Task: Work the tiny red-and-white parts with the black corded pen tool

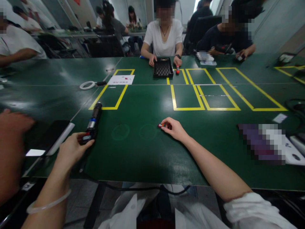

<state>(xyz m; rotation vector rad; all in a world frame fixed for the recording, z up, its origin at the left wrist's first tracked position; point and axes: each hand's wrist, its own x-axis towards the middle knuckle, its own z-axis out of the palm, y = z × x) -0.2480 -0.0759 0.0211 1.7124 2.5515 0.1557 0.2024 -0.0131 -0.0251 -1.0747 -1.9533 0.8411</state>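
My left hand [71,148] is closed, with thumb and fingers round a small red-and-black piece [87,137]. Directly beyond it lies a dark cylindrical tool [92,120] with a silver and blue band, resembling an electric screwdriver. I cannot tell whether the piece touches the tool. My right hand [175,129] rests low over the green table [143,162], pinching a small red part [161,125] whose kind is too small to make out. Two faint chalk-like circles, a left one [120,132] and a right one [148,132], are drawn between my hands.
Yellow tape outlines [188,109] mark the table ahead. Opposite, a person holds a black tray [163,67] beside a small orange-red object [177,70]. A white paper [121,79] and a white ring [87,85] lie left. Another person's blurred arm [11,149] reaches in.
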